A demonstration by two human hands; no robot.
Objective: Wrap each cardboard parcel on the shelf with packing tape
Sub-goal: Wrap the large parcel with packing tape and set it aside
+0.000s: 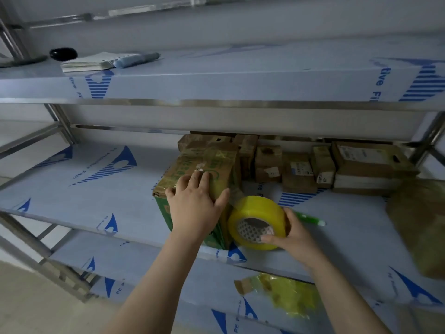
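Note:
A cardboard parcel (204, 165) with green print and shiny tape on its top stands on the middle shelf (96, 189). My left hand (195, 201) lies flat on the parcel's near top edge, fingers spread. Beside the parcel's right side, my right hand (293, 235) grips a yellow roll of packing tape (255, 220), thumb at the core. A strip of tape runs from the roll to the parcel's right side.
Several smaller cardboard parcels (298, 169) line the back of the shelf to the right. A green pen-like tool (310, 219) lies behind the roll. A large brown parcel (419, 225) sits at far right. Crumpled tape (289, 295) lies on the lower shelf. A notebook (89, 62) and marker (137, 60) rest on the upper shelf.

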